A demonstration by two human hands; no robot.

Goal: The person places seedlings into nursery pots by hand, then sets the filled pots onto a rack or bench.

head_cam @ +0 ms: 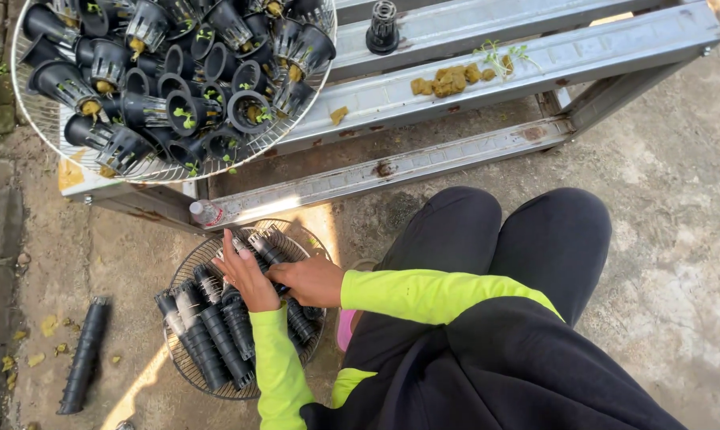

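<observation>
A round wire basket sits on the ground in front of my knees and holds several stacks of black net pots lying side by side. My left hand lies on these stacks with its fingers spread, holding nothing. Just to its right, my right hand is closed around one long stack of black net pots that angles up toward the basket's far rim. Both arms wear bright yellow-green sleeves.
A grey metal rack stands ahead. On its left end rests a second wire basket of loose net pots with seedlings. Yellow sponge cubes, a lone pot and a small bottle lie about. Another stack lies on the concrete at left.
</observation>
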